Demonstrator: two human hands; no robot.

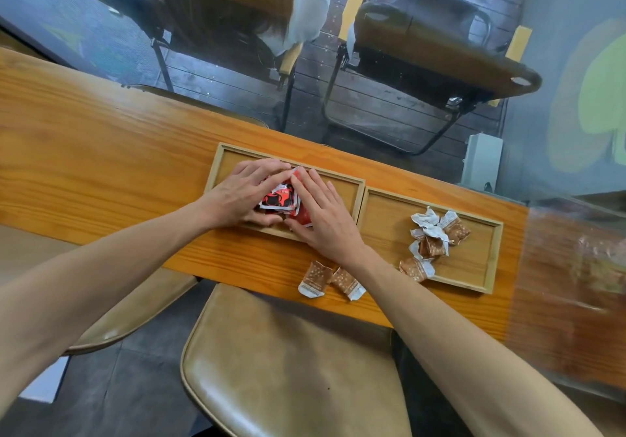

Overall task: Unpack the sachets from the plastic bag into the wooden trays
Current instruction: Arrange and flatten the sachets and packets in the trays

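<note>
Both bare forearms reach in from the near edge, over a tan padded stool (291, 369) tucked under the counter (101, 165). Left hand (242, 196) and right hand (321, 219) meet in the left wooden tray (342, 187), fingers (318, 187) fairly straight and close together, cupped around a small heap of red sachets (279, 199) and pressing against its sides. These sachets are glossy red with black and white print and pale crimped edges. Just beside it, touching end to end, the right wooden tray (474, 267) holds crumpled brown sachets (437, 236) dotted with white, with white torn-looking ends. Two more brown sachets on the counter (330, 282) lie near the front edge, beside the right wrist. At far right a blurred clear plastic bag (576, 284) lies on the counter.
</note>
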